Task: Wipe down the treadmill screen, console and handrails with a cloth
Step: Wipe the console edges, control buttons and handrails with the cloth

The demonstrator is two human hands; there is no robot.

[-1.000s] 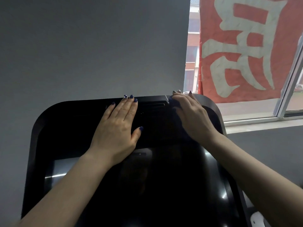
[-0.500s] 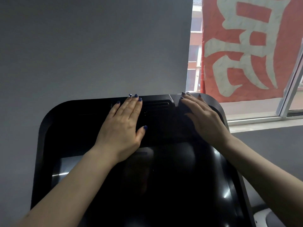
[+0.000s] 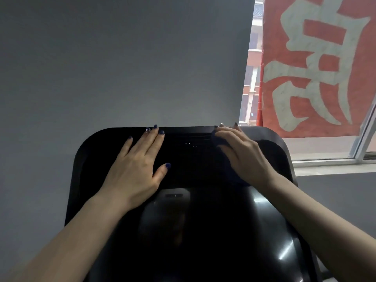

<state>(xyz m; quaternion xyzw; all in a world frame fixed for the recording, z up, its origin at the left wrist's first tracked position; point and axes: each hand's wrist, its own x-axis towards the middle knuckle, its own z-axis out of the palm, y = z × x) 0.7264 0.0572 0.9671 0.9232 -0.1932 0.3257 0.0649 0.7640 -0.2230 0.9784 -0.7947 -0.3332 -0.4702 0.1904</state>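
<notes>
While my left hand (image 3: 134,169) lies flat on the black console (image 3: 189,159), fingers (image 3: 151,139) straight and close together, my right hand (image 3: 242,155) presses a dark cloth (image 3: 218,142) against its top edge, fingers straight over it; the glossy screen (image 3: 234,231) sits just below both wrists

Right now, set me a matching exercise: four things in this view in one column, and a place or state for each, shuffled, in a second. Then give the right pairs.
Things:
1. left hand
2. right hand
3. cloth
4. banner

States or places:
A. red with pale characters, at the window
B. flat, fingers straight, bare on the console
C. dark, mostly hidden under a hand
D. presses the cloth near the console's top edge

Pairs: 1-B, 2-D, 3-C, 4-A
</notes>
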